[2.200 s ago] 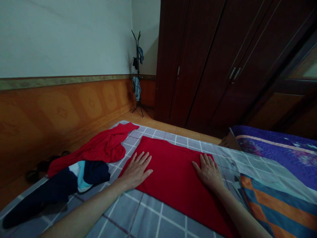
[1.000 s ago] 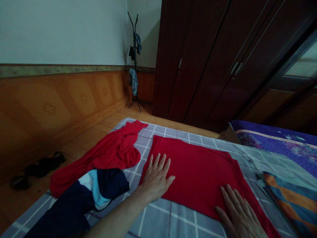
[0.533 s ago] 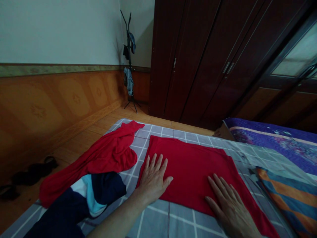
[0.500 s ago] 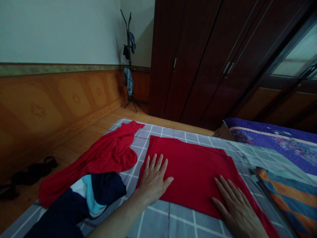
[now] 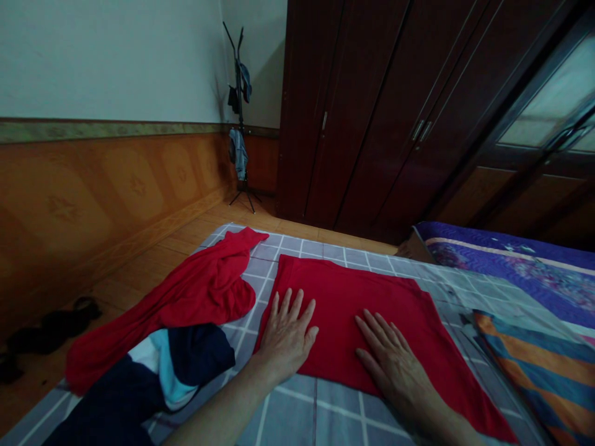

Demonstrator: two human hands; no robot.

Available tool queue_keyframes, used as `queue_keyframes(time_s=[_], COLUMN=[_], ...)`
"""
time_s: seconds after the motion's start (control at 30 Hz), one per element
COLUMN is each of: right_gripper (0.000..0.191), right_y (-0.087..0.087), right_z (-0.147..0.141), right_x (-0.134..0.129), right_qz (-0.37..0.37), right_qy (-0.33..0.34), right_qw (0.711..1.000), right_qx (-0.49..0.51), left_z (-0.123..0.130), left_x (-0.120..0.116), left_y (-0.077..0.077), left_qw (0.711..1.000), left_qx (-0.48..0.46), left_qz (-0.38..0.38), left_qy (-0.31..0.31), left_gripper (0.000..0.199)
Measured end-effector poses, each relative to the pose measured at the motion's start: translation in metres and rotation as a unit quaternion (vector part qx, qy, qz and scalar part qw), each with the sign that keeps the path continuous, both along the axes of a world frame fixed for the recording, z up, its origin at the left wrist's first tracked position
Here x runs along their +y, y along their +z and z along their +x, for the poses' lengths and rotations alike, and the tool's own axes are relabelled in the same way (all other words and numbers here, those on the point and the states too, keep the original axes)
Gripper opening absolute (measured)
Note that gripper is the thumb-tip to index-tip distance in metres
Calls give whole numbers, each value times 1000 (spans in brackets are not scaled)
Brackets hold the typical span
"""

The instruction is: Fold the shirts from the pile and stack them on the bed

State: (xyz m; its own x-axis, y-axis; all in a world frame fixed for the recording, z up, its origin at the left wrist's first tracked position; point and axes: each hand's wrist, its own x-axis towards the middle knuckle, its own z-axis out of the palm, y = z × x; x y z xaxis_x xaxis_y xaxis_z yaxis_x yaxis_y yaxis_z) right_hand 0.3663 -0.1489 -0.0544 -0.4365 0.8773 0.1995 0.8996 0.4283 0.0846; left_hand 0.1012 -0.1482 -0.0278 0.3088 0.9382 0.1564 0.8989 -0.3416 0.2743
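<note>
A red garment, folded into a flat, roughly rectangular shape, lies on a grey checked bedsheet. My left hand rests flat on its left part with the fingers spread. Farther right, my right hand lies palm down on the same cloth near its front edge, fingers stretched out. Neither hand grips anything. Left of the folded piece is a crumpled red garment. In front of that, a bunched navy garment with white and light blue parts lies partly behind my left forearm.
At the right, clothing with orange and blue stripes lies folded on the bed. Beyond it is a purple flowered bed cover. A dark wardrobe and a coat stand are at the back. Black items lie on the floor at left.
My right hand has slid left across the red garment, closer to my left hand, which stays almost in place. The view has shifted slightly.
</note>
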Motion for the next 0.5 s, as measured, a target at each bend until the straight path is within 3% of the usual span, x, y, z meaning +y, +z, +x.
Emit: queue_keyframes(time_s=[0.1,0.17,0.27,0.4,0.5], right_gripper=[62,62,57,53,57], right_y=[-2,0,8,15,14], right_z=[42,48,11,-56,-60], right_x=[19,27,31,40,60], right_qz=[41,65,68,4,-33], right_qy=[-106,-127,-65,43,62], right_qw=[993,990,994,996,996], right_qx=[10,26,57,75,55], left_z=[1,1,0,-1,-1], left_x=[1,2,3,3,2], left_y=[-3,-3,-1,1,-2], left_qw=[1000,1000,1000,1000,1000], left_qx=[-5,-8,-8,-5,-8], left_qz=[5,6,7,13,24], left_qy=[1,2,6,6,6], left_gripper=[54,55,54,53,54])
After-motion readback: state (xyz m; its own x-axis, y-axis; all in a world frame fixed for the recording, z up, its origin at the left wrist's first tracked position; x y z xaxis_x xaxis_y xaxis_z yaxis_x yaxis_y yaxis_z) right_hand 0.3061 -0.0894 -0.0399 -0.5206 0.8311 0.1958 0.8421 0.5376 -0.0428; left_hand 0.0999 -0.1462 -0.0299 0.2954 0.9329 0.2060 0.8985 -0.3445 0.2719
